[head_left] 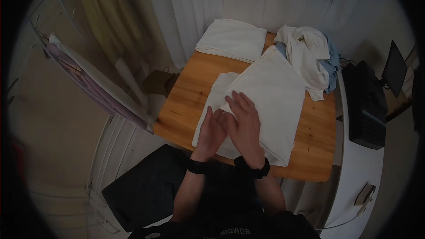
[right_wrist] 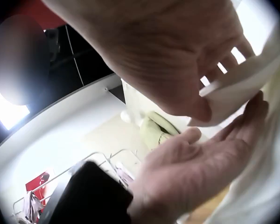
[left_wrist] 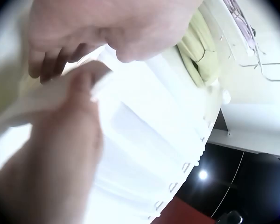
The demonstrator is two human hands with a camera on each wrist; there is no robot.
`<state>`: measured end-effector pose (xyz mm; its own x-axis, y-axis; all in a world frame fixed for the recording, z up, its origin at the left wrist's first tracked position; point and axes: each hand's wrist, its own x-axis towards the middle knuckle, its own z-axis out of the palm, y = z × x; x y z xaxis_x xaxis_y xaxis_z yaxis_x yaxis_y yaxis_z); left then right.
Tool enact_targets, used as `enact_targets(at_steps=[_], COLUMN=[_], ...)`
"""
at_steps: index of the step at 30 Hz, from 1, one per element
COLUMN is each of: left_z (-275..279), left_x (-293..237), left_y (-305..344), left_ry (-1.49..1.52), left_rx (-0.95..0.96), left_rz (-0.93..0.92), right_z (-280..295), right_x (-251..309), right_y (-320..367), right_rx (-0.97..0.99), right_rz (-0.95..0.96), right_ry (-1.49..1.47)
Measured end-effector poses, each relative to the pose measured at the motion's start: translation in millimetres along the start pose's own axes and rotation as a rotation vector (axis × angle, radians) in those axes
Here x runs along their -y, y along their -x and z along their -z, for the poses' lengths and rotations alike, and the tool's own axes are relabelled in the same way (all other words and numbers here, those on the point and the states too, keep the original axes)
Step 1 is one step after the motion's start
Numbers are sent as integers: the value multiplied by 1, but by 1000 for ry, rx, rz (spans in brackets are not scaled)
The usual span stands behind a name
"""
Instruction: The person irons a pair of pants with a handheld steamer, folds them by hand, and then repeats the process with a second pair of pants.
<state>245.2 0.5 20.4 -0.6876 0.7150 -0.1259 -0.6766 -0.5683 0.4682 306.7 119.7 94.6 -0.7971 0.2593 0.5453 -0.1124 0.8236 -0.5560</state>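
A large white cloth (head_left: 270, 102) lies partly folded on the wooden table (head_left: 181, 93), with one layer lapped at an angle over another. My right hand (head_left: 245, 126) is above its near left part and pinches a raised edge between thumb and fingers, as the right wrist view shows. Close beside it, my left hand (head_left: 212, 132) is palm up. Its relaxed fingers (right_wrist: 245, 123) lie just under the lifted cloth edge (right_wrist: 240, 88). Both wrists wear black bands.
A folded white cloth (head_left: 232, 40) sits at the table's back left. Crumpled white and blue clothes (head_left: 310, 57) lie at the back right. A drying rack with clothes (head_left: 97, 84) stands left, and a white desk (head_left: 361, 163) with a black device (head_left: 365, 106) stands right.
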Motion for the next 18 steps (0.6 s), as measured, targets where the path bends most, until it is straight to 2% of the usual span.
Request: enact_targets(at_steps=[1, 2, 3, 5, 7, 9, 14, 16, 17, 18], left_z=[2, -1, -2, 24, 25, 20, 2, -1, 11, 32], left_x=[-15, -31, -43, -42, -36, -33, -59, -62, -63, -61], left_y=[6, 12, 15, 15, 18, 14, 18, 21, 21, 21], left_ry=[-5, -89, -171, -259, -815, -788, -696, -866, -875, -1068], left_rx=[-5, -185, -365, -355, -359, -350, -298, -286, -268, -320], left_rz=[-9, -8, -7, -36, -120, -123, -137, -236, -223, -179], right_z=[-27, -46, -56, -67, -68, -62, -40, -46, -47, -47], right_x=[-3, -4, -2, 1, 2, 2, 26, 26, 23, 18], right_y=[16, 31, 41, 57, 59, 57, 40, 48, 53, 62], right_rx=[158, 317, 318, 282, 307, 318, 91, 136, 182, 160], right_rz=[-31, -58, -49, -36, -40, -45, 5, -12, -17, -33], right_ry=[-47, -94, -102, -42, -63, -68, -205, -216, -228, -220])
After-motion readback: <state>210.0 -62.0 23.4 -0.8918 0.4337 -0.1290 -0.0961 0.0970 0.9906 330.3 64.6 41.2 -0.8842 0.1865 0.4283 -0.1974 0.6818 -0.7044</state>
